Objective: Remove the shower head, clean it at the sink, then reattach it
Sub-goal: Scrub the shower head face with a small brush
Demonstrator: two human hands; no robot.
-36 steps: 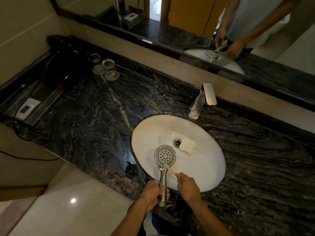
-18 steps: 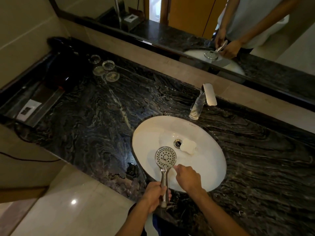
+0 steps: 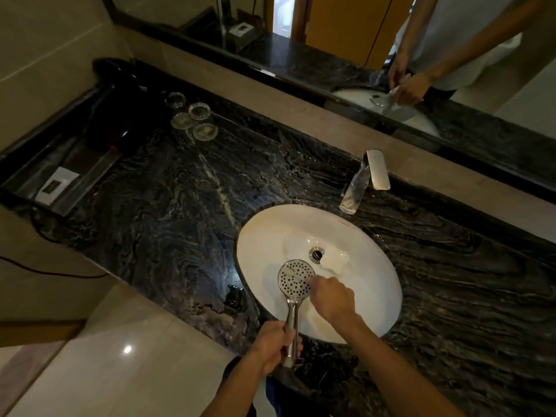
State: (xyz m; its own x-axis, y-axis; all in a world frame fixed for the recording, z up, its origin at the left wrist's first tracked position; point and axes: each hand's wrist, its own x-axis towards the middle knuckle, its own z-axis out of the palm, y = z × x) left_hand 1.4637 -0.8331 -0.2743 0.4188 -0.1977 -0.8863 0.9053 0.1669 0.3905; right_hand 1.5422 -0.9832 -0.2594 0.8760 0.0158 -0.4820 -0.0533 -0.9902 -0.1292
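Left hand [image 3: 275, 344] fingers clamp the shower head [image 3: 296, 279] handle over the sink [image 3: 388, 293], lower centre, right hand [image 3: 332, 299] fingers pinching something small, unclear what, on its face; wet chrome could slip and crack the basin.

- Dark marble counter [image 3: 168, 212], veined in pale streaks.
- Four small round glass dishes [image 3: 192, 115] clustered at the counter's far left, near the wall.
- A black appliance [image 3: 117, 115] just left of the dishes; what it is cannot be told.
- A metal tray [image 3: 60, 179] at the counter's left end, with a white card [image 3: 57, 184] lying in it.
- A thin dark cable [image 3: 54, 273] hanging below the counter's left edge.
- Mirror [image 3: 346, 34] along the back wall.
- Pale tiled floor [image 3: 126, 350], with one bright glint.
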